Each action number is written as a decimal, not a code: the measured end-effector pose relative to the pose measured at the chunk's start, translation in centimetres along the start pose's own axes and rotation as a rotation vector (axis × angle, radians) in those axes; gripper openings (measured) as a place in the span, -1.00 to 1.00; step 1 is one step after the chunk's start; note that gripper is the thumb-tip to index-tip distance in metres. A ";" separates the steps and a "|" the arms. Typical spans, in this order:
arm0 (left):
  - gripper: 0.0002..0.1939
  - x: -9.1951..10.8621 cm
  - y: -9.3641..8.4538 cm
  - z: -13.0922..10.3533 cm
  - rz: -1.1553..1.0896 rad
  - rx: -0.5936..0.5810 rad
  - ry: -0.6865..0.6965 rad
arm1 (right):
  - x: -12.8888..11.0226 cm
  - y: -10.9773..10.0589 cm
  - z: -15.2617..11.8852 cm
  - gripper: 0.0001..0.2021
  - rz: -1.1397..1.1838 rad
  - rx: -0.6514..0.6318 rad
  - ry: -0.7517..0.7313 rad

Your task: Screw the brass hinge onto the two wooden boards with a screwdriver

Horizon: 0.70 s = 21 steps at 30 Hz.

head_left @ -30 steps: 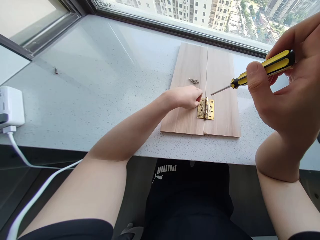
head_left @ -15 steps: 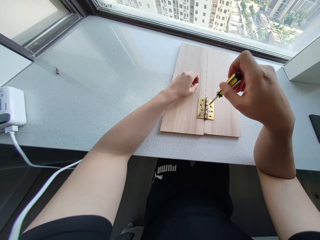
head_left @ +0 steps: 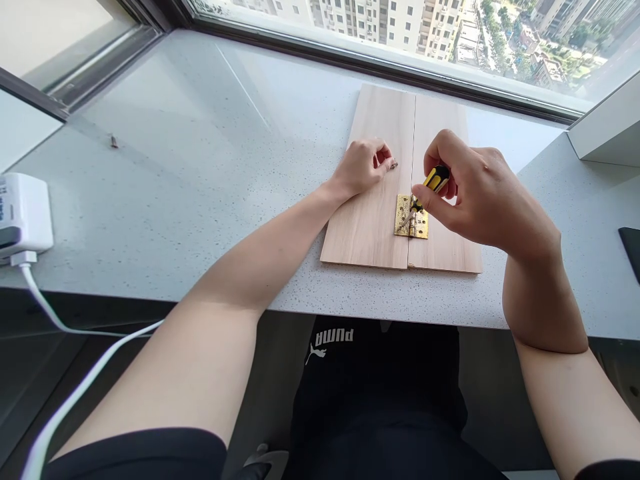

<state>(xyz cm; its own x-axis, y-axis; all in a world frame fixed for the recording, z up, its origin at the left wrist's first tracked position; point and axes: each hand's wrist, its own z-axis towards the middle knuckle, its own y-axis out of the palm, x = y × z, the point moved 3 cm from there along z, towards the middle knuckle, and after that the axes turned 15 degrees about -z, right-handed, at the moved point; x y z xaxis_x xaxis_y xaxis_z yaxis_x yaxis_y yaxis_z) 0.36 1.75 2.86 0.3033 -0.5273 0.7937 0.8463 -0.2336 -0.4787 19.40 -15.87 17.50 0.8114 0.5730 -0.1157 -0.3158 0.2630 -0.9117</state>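
Observation:
My right hand (head_left: 485,190) is closed around a yellow-and-black screwdriver (head_left: 434,181). The screwdriver slants down to the left, and its tip is over the lower part of the left leaf of a brass hinge (head_left: 420,230). That hinge lies opened flat across the seam between two pale wooden boards, the left board (head_left: 365,237) and the right board (head_left: 450,257). Above the left board, my left hand (head_left: 367,163) pinches a small dark screw (head_left: 394,165) at its fingertips; most of the screw's detail is too small to make out.
The boards rest on a speckled white counter (head_left: 200,167) beneath a window. A white power adapter (head_left: 25,213) with a white cable (head_left: 90,387) is at the left. A dark flat object (head_left: 631,250) lies at the right edge. A tiny dark bit (head_left: 114,141) lies at far left.
My right hand has moved left and slightly down, carrying the screwdriver tip from the hinge's right leaf to its left leaf. My left hand has shifted slightly, and the screw now shows.

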 end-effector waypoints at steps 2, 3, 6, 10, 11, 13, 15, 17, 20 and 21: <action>-0.96 -0.1 -0.1 0.0 -0.018 0.031 0.003 | 0.0 0.0 0.0 -0.78 0.000 0.017 -0.006; -0.96 -0.2 -0.1 0.0 -0.024 0.041 0.004 | 0.0 0.0 0.0 -0.78 -0.003 0.021 -0.005; -0.97 -0.4 0.0 0.1 -0.022 0.054 0.001 | -0.1 0.0 0.0 -0.79 -0.003 0.014 0.001; -0.94 -0.4 0.2 0.1 0.000 0.062 0.022 | -0.4 0.0 0.1 -0.79 0.000 0.000 0.005; -0.92 -0.4 0.2 0.1 0.001 0.059 0.030 | -0.4 0.0 0.1 -0.80 -0.002 0.000 0.006; -0.91 -0.3 0.2 0.1 0.004 0.055 0.030 | -0.5 -0.1 0.1 -0.81 0.003 -0.002 0.009; -0.91 -0.3 0.2 0.1 0.004 0.057 0.020 | -0.6 -0.1 0.1 -0.82 0.008 -0.014 0.012; -0.92 -0.3 0.2 0.1 0.001 0.060 0.019 | -0.8 -0.1 0.0 -0.83 0.006 -0.021 0.011; -0.93 -0.5 0.2 0.1 0.003 0.063 0.023 | -0.9 0.0 0.0 -0.86 -0.015 -0.033 0.011; -0.93 -0.5 0.2 0.1 0.006 0.063 0.022 | -1.0 0.1 0.0 -0.86 -0.020 -0.037 0.007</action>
<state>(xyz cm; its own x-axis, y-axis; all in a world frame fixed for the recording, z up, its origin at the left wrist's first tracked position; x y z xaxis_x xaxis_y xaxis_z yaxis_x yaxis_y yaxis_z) 0.43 2.09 2.41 0.2994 -0.5468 0.7819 0.8706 -0.1787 -0.4584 18.60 -16.43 17.55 0.8211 0.5619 -0.0998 -0.2810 0.2459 -0.9277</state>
